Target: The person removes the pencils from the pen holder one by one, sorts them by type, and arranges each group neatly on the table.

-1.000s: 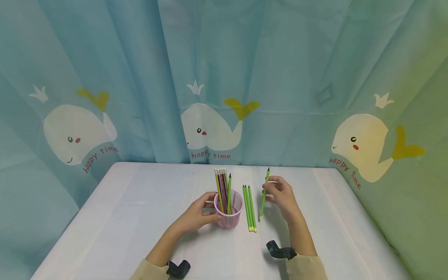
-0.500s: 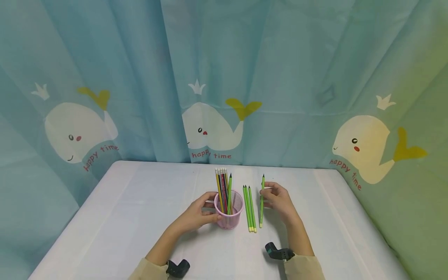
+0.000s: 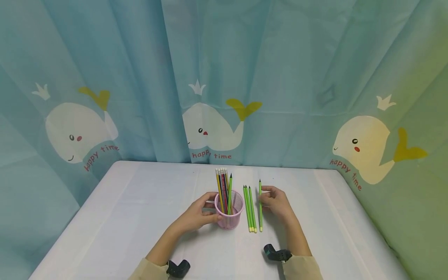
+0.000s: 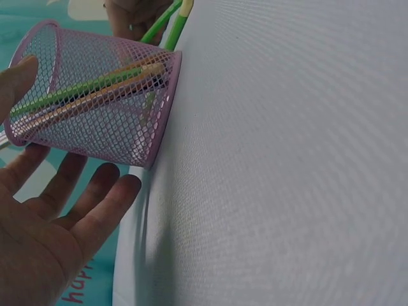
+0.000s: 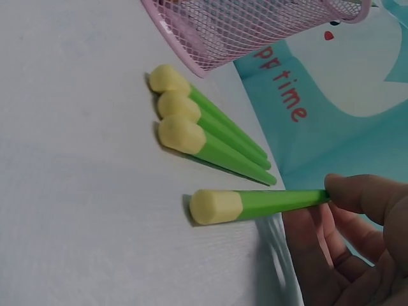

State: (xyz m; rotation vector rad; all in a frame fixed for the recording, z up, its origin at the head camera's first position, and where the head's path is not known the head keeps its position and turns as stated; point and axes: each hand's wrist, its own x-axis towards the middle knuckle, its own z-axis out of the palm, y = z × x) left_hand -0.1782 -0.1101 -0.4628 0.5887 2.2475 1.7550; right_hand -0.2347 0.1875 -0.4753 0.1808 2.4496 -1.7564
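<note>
A pink mesh pencil cup (image 3: 229, 222) stands upright on the white table, holding several striped pencils (image 3: 221, 190) and a green pencil (image 3: 230, 194). My left hand (image 3: 191, 217) holds it from the left, thumb in front and fingers behind, as the left wrist view (image 4: 44, 236) also has it. Right of the cup, three green pencils (image 3: 252, 214) with pale yellow ends lie side by side. My right hand (image 3: 278, 201) pinches another green pencil (image 5: 274, 203), its dark tip pointing away. In the right wrist view, that pencil's yellow end is down at the tabletop, beside the three.
The white table (image 3: 122, 217) reaches back to a blue-green curtain (image 3: 290, 77) printed with whales. Black wrist bands with camera mounts (image 3: 278, 253) sit at both wrists, near beige sleeves (image 3: 301, 268).
My right hand has brought its green pencil lower and to the left, and the pencil has turned nearly parallel to the lying three. The left hand and cup have hardly moved.
</note>
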